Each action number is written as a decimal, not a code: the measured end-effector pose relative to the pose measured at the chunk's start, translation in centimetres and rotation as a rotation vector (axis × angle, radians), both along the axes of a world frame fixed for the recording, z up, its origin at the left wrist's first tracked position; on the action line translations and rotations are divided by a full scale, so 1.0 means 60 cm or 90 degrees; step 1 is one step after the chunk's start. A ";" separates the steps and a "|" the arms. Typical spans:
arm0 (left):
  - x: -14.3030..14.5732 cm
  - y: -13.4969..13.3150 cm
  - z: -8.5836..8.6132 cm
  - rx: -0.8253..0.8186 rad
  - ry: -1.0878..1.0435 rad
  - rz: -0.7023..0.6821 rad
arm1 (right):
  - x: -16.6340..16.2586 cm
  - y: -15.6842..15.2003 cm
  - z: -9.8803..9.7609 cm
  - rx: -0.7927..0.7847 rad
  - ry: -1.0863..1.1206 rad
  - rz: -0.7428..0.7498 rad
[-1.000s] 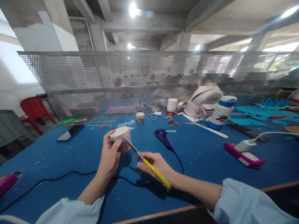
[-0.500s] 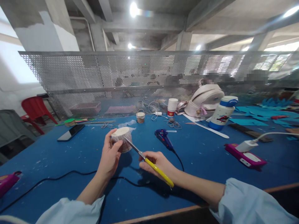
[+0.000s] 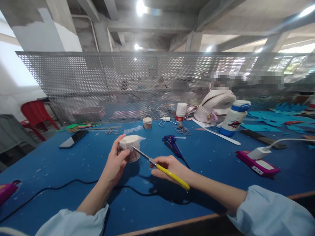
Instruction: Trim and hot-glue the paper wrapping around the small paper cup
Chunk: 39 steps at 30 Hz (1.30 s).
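My left hand grips a small paper cup wrapped in thin whitish material, with a loose strip sticking out at its upper right. The cup is held above the blue table, its pale round end facing up. My right hand holds scissors with yellow handles. Their metal blades point up and left, and the tips meet the near side of the cup's wrapping. Whether the tips are under the wrapping or only against it, I cannot tell. Behind the hands lies a blue glue gun.
A small brown bucket, stacked paper cups, a backpack and a bottle stand at the back. A phone lies left, a magenta power strip right. A black cable crosses the table; a perforated screen rises behind.
My right hand and the scissors have shifted slightly right, and the blades lie a little flatter. The cup has moved slightly right and sits a bit more upright in my left hand.
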<state>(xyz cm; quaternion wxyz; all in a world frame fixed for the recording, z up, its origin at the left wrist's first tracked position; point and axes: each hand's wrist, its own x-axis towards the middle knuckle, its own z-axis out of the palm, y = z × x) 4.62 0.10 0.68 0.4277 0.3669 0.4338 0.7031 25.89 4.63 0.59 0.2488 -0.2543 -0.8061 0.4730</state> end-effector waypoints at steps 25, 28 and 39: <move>-0.011 -0.003 0.006 -0.051 0.055 -0.072 | 0.036 0.024 0.058 -0.131 -0.139 0.112; -0.012 -0.003 0.004 -0.057 0.066 -0.077 | 0.037 0.023 0.061 -0.129 -0.158 0.097; -0.022 0.000 -0.004 -0.054 0.091 -0.142 | 0.047 0.028 0.070 -0.095 -0.219 0.074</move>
